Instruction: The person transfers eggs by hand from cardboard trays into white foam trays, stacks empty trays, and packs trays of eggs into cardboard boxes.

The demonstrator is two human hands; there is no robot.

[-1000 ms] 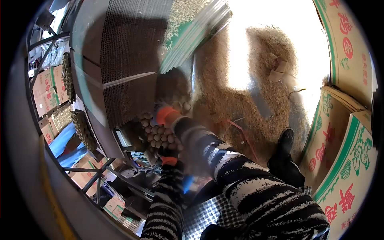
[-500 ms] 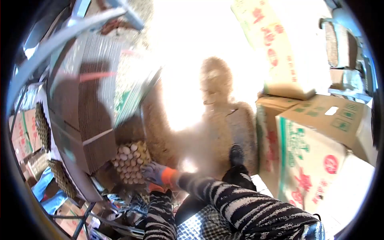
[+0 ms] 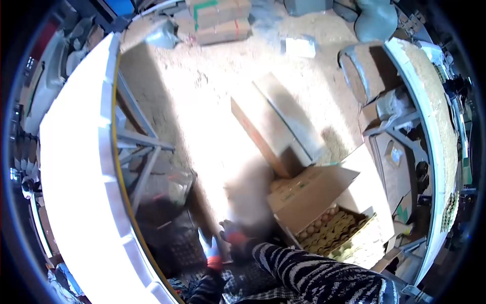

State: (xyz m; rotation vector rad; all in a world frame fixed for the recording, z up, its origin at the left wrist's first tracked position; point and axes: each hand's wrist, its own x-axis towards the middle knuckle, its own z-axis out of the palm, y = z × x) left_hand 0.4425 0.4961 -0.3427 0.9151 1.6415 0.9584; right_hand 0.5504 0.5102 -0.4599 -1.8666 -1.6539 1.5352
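Note:
My left hand (image 3: pixel 209 247), in a pale glove with an orange-red cuff, reaches low beside a shadowed tray of eggs (image 3: pixel 185 248). Glare and blur hide whether its fingers grip the tray's edge. Just right of it, my right hand (image 3: pixel 233 234), in a grey glove with an orange-red cuff, has fingers apart and nothing visible in them. To the right stands an open cardboard box (image 3: pixel 309 200) with its flap raised. Inside it, brown eggs (image 3: pixel 319 225) lie along one side, next to bare pulp egg trays (image 3: pixel 336 233).
A white-topped table (image 3: pixel 81 152) with metal legs runs along the left. Behind the open box lies a long carton (image 3: pixel 268 126). Taped cartons (image 3: pixel 223 23) sit on the floor at the far end. Another table (image 3: pixel 420 101) with metal legs stands on the right.
The view has swung, bringing the open egg box and left table into sight. The egg tray, bright before, now lies in shadow. My right hand has moved away from the tray's edge.

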